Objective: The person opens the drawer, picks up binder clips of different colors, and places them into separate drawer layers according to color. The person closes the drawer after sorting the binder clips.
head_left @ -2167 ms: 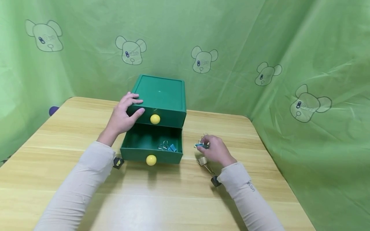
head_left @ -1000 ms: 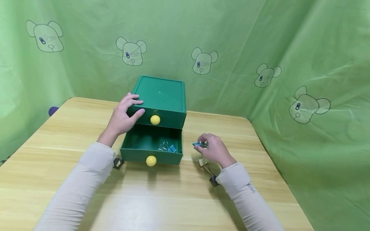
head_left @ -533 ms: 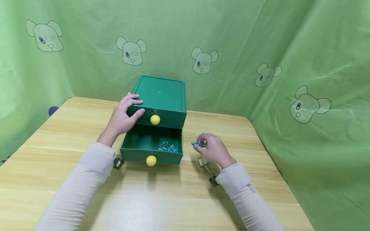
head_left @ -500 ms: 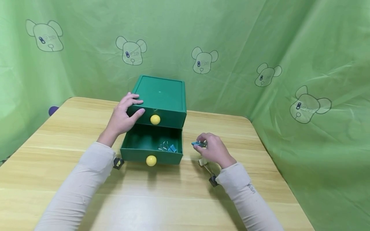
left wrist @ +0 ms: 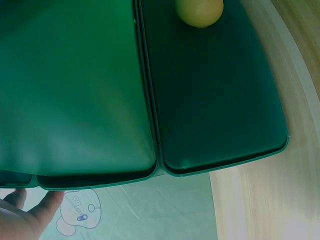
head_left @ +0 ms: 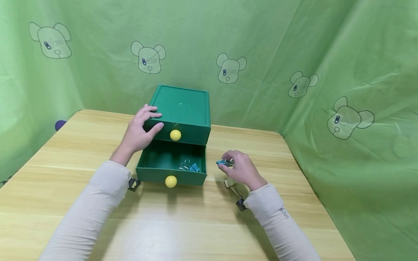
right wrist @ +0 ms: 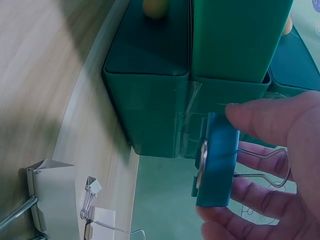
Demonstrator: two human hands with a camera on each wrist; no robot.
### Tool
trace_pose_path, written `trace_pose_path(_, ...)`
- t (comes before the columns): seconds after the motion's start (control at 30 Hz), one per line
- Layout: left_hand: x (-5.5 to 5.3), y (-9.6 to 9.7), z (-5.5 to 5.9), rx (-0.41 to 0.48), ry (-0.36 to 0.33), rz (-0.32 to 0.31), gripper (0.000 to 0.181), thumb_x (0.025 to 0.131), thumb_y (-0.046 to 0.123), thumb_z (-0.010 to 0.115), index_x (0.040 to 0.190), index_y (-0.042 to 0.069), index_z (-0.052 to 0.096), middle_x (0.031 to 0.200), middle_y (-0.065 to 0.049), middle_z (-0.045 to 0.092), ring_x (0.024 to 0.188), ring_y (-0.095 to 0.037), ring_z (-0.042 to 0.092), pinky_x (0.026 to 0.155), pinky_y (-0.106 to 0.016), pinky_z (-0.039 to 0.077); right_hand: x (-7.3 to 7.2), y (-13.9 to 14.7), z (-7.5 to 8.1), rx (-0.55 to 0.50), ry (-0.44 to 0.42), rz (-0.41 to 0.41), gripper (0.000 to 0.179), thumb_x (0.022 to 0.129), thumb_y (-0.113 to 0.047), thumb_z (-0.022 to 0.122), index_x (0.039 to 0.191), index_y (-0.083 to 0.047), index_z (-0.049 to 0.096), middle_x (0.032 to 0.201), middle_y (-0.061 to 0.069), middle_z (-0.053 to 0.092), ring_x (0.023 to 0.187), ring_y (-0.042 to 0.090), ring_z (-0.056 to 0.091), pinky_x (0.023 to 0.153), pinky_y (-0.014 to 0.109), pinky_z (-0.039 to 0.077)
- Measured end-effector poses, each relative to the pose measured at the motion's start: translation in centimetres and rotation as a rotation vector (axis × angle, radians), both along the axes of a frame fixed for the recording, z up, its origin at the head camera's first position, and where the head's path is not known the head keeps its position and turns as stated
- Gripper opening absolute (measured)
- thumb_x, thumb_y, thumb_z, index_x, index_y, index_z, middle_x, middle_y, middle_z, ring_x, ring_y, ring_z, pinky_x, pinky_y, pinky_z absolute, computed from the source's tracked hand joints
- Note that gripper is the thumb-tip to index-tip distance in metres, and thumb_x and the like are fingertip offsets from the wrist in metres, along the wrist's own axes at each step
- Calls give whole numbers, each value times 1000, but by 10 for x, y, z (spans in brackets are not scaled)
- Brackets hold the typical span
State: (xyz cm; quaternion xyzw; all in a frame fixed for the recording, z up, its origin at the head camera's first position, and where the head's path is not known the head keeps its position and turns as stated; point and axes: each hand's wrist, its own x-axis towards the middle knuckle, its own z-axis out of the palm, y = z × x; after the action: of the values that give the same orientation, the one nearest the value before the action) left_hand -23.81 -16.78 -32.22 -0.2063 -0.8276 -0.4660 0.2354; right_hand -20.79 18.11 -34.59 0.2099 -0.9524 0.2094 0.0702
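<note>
A green two-drawer box (head_left: 180,105) with yellow knobs stands on the table. Across its top left front corner lies my left hand (head_left: 138,128), fingers on top and thumb on the front. The lower drawer (head_left: 156,174) is pulled out and has a blue binder clip (head_left: 194,167) with wire handles at its right end. To the right of the drawer, my right hand (head_left: 241,166) pinches another blue binder clip (right wrist: 221,160) between thumb and fingers. Its wire handles point toward the palm. A cream binder clip (head_left: 229,182) lies on the table just below that hand.
The right wrist view has a large pale binder clip (right wrist: 52,197), a small one (right wrist: 93,185) and a further one (right wrist: 104,220) on the wooden table (head_left: 156,224). A green sheet (head_left: 261,47) with bear-head outlines hangs behind and at the right.
The right hand has shifted the blue clip slightly left and away from the pale clip beside it, then has held nearly still. The left hand and the drawer box have stayed put.
</note>
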Motion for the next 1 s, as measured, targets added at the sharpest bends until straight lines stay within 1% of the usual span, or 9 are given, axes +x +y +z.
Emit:
trace_pose_path(0.2, 0, 0, 0, 1, -5, -4, 37, 93, 24, 64, 123, 2, 63, 144, -13, 45, 145, -30, 18, 114, -57, 14, 0, -2, 1, 3, 9, 8, 24, 86, -26, 74, 100, -7, 68, 95, 5, 65, 86, 22, 61, 77, 39, 53)
trace_pose_path(0.5, -1, -1, 0, 1, -11, -1, 38, 92, 24, 64, 123, 3, 63, 144, -12, 45, 146, -26, 17, 113, -57, 14, 3, -6, 5, -4, 36, 35, 23, 86, -26, 74, 99, -7, 68, 94, 5, 65, 84, 22, 60, 76, 39, 53)
trace_pose_path(0.83, 0, -1, 1, -4, -7, 3, 38, 92, 25, 65, 124, 3, 63, 144, -12, 45, 145, -29, 18, 113, -57, 14, 10, -11, 13, -18, 80, 66, 24, 86, -25, 74, 98, -6, 68, 93, 4, 65, 83, 21, 60, 76, 38, 53)
trace_pose_path(1.0, -1, 0, 0, -3, -14, 1, 38, 93, 25, 64, 124, 3, 63, 144, -12, 45, 146, -27, 17, 113, -58, 14, 14, -13, 16, -18, 101, 77, 24, 86, -25, 75, 98, -6, 68, 93, 4, 65, 83, 20, 60, 76, 38, 53)
